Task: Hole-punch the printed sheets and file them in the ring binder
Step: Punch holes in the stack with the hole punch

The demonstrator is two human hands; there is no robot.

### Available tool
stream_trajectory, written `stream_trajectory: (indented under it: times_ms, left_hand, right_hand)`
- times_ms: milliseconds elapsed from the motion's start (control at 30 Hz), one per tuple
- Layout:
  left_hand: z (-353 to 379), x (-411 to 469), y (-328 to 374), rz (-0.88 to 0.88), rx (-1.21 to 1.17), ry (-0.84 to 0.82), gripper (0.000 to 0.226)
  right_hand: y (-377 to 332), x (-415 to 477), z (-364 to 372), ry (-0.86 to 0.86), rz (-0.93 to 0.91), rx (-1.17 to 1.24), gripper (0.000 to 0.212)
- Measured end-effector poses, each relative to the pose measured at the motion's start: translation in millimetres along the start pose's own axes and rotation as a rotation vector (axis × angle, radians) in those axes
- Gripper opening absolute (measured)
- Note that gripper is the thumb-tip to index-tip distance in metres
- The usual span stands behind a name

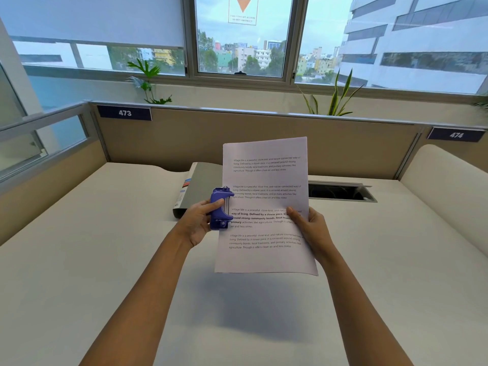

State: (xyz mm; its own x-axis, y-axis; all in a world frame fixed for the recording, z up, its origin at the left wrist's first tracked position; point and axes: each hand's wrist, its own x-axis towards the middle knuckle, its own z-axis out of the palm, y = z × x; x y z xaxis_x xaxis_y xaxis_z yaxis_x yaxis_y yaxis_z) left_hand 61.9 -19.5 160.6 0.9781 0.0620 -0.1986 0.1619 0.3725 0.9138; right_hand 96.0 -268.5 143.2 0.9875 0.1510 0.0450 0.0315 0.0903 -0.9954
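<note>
The printed sheets (pixel 266 180), white with paragraphs of black text, are held upright above the desk. My right hand (pixel 309 228) grips their right edge, thumb on the front. My left hand (pixel 198 223) grips a purple hole punch (pixel 221 208), whose jaw sits over the middle of the sheets' left edge. A grey ring binder (pixel 200 186) lies shut on the desk behind the punch, partly hidden by the sheets.
The cream desk (pixel 105 260) spreads wide in front of me. A cable slot (pixel 340 192) with its lid raised sits at the back right. Beige partition panels (pixel 184 138) bound the desk at the back and sides, with plants behind.
</note>
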Motion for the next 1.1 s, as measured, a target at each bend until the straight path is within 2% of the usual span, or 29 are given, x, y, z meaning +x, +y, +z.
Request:
stream_trajectory:
  times_ms: [300,600,733,867,1100]
  left_hand:
    - [0.9,-1.6,0.8,0.005,0.006,0.021,0.01]
    - [2.0,-4.2,7.6,0.019,0.013,0.014,0.01]
    - [2.0,-3.9,8.8,0.017,-0.002,0.011,0.019]
    - [3.3,-3.8,8.4,0.016,0.013,0.013,0.01]
    - [4.6,-3.4,7.5,0.006,-0.003,0.057,0.009]
  right_hand:
    - [-3.0,-0.3,-0.4,-0.013,-0.01,-0.011,0.009]
    - [-2.3,-0.7,1.4,-0.006,-0.017,-0.028,0.008]
    - [-3.2,-1.9,2.4,0.0,-0.023,-0.021,0.011]
    - [-5.3,-2.9,2.5,-0.016,-0.017,-0.021,0.008]
    - [-4.8,-2.3,3.1,-0.018,-0.007,-0.035,0.007]
